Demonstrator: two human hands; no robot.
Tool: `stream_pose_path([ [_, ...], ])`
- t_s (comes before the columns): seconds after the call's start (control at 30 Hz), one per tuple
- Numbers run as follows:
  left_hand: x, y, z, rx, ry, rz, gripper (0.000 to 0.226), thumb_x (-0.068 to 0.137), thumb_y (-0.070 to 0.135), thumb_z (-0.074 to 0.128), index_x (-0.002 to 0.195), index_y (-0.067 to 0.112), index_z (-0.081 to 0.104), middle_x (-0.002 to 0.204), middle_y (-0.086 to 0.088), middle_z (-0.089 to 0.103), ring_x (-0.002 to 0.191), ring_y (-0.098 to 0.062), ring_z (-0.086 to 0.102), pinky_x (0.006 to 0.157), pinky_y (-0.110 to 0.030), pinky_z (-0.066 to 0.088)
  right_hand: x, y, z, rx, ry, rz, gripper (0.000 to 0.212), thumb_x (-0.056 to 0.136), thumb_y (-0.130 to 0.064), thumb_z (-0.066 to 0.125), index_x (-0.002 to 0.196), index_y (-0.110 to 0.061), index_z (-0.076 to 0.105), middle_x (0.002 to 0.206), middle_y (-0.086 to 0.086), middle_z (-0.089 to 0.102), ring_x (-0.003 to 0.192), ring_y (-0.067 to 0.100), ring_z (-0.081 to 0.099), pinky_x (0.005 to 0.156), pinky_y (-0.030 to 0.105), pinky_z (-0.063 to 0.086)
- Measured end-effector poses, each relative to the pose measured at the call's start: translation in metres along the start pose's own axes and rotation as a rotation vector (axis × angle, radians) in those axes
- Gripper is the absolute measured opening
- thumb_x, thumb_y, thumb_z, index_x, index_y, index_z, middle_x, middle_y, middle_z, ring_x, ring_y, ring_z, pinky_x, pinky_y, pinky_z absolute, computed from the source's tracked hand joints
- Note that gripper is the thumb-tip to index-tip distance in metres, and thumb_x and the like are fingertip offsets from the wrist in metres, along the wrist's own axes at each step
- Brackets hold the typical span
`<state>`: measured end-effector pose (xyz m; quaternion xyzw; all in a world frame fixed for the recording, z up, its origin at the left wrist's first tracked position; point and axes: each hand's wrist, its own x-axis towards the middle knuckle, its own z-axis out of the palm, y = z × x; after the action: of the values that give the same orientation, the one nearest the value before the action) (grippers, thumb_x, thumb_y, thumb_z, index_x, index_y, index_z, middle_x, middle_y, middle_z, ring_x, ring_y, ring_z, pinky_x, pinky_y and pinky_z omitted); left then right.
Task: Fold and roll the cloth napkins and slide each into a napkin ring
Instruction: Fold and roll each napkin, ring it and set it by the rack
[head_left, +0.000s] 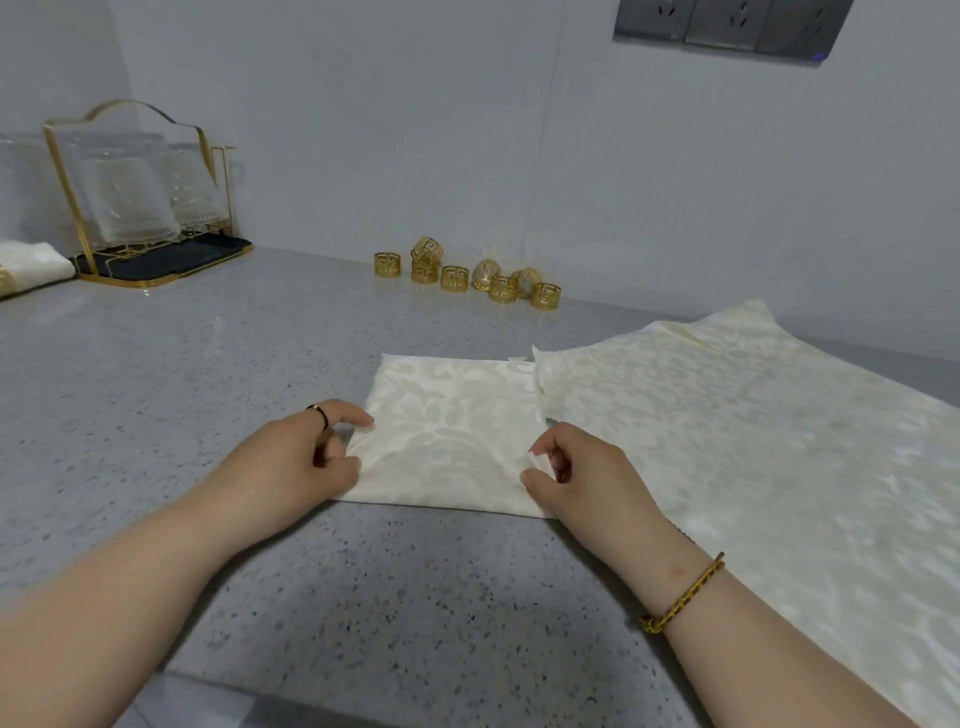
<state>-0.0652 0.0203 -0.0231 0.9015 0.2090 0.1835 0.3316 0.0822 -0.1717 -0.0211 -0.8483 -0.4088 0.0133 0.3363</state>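
Pinching the folded napkin (452, 436) at both sides: left edge caught between thumb and curled fingers (350, 415) of the left hand (291, 457), right edge gripped likewise by the right hand (576, 467). Lying flat on the grey tabletop (208, 364), near and central, just beside the spread napkins (753, 415) on the right. Seemingly at the start of the roll, with folding done and the near edge not yet turned over. Next, probably: curling the near edge away, tight and even on both sides, toward the far edge. After that, reaching for the napkin rings (457, 275), clustered far off, well apart from both hands.
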Motion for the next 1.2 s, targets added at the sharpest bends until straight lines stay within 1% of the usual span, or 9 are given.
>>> stream_pose_path([
  [0.23,0.002,0.000,-0.002,0.269,0.098,0.132,0.029,0.081,0.016,0.065,0.094,0.035,0.047,0.086,0.019,0.046,0.079,-0.006,0.045,0.067,-0.013,0.034,0.001,-0.005,0.001,-0.362,0.104,-0.094,0.031,0.087,-0.027,0.054,0.115,-0.018,0.044,0.106,-0.004,0.046,0.090,0.015,0.048,0.063,0.025,0.035],
  [0.3,0.003,-0.003,-0.003,0.351,0.105,0.309,0.022,0.080,0.012,0.064,0.086,0.032,0.056,0.094,0.020,0.051,0.089,-0.004,0.043,0.080,-0.025,0.041,0.003,-0.002,0.003,-0.446,0.169,-0.264,0.022,0.068,-0.015,0.064,0.089,-0.016,0.059,0.090,-0.001,0.056,0.079,0.017,0.052,0.054,0.020,0.034],
  [0.43,0.006,-0.012,-0.004,0.479,0.025,0.484,0.028,0.076,0.030,0.044,0.074,0.025,0.071,0.076,0.016,0.067,0.081,-0.004,0.046,0.058,-0.030,0.052,0.004,-0.001,0.000,-0.468,0.060,-0.466,0.020,0.051,-0.005,0.071,0.060,-0.022,0.064,0.060,-0.009,0.061,0.056,0.016,0.056,0.046,0.021,0.043],
  [0.57,0.002,-0.015,-0.009,0.518,-0.022,0.533,0.042,0.085,0.045,0.036,0.079,0.024,0.072,0.079,0.017,0.068,0.082,-0.002,0.047,0.062,-0.023,0.048,-0.003,0.000,-0.018,-0.402,-0.106,-0.307,0.026,0.087,-0.028,0.054,0.112,-0.027,0.062,0.114,-0.018,0.059,0.102,0.012,0.051,0.085,0.026,0.043],
  [0.7,-0.007,-0.024,-0.010,0.415,-0.055,0.511,0.057,0.085,0.066,0.028,0.096,0.026,0.067,0.095,0.025,0.057,0.088,0.003,0.048,0.073,-0.012,0.040,-0.011,0.000,-0.025,-0.362,-0.265,-0.229,0.048,0.085,-0.038,0.056,0.131,-0.031,0.044,0.127,-0.019,0.045,0.101,0.004,0.035,0.082,0.017,0.032],
  [0.8,-0.007,-0.019,-0.004,0.475,-0.042,0.482,0.045,0.074,0.054,0.044,0.095,0.023,0.069,0.091,0.016,0.067,0.083,0.001,0.051,0.069,-0.012,0.042,-0.010,0.000,-0.022,-0.361,-0.236,-0.229,0.046,0.086,-0.029,0.053,0.131,-0.030,0.043,0.132,-0.017,0.043,0.112,0.007,0.038,0.089,0.017,0.034],
  [0.93,-0.002,-0.011,0.000,0.584,0.027,0.462,0.041,0.070,0.044,0.042,0.088,0.020,0.070,0.084,0.011,0.070,0.066,-0.011,0.065,0.057,-0.025,0.050,-0.006,0.005,-0.017,-0.329,-0.153,-0.228,0.040,0.085,-0.020,0.051,0.125,-0.027,0.049,0.125,-0.013,0.050,0.110,0.010,0.041,0.088,0.019,0.036],
  [1.03,0.002,-0.010,-0.001,0.567,0.025,0.431,0.038,0.071,0.043,0.039,0.082,0.023,0.069,0.077,0.013,0.069,0.061,-0.014,0.063,0.054,-0.017,0.043,-0.002,0.006,-0.015,-0.240,-0.130,-0.187,0.030,0.084,-0.015,0.051,0.112,-0.023,0.058,0.110,-0.007,0.057,0.099,0.010,0.045,0.081,0.021,0.038],
  [1.2,0.005,-0.005,-0.011,0.282,-0.024,0.124,0.049,0.049,0.069,0.030,0.077,0.040,0.058,0.079,0.015,0.063,0.076,-0.002,0.056,0.065,-0.016,0.042,0.001,0.007,-0.020,0.119,-0.146,-0.034,0.017,0.082,-0.009,0.056,0.088,-0.023,0.064,0.074,-0.015,0.057,0.061,-0.006,0.049,0.060,0.006,0.038],
])
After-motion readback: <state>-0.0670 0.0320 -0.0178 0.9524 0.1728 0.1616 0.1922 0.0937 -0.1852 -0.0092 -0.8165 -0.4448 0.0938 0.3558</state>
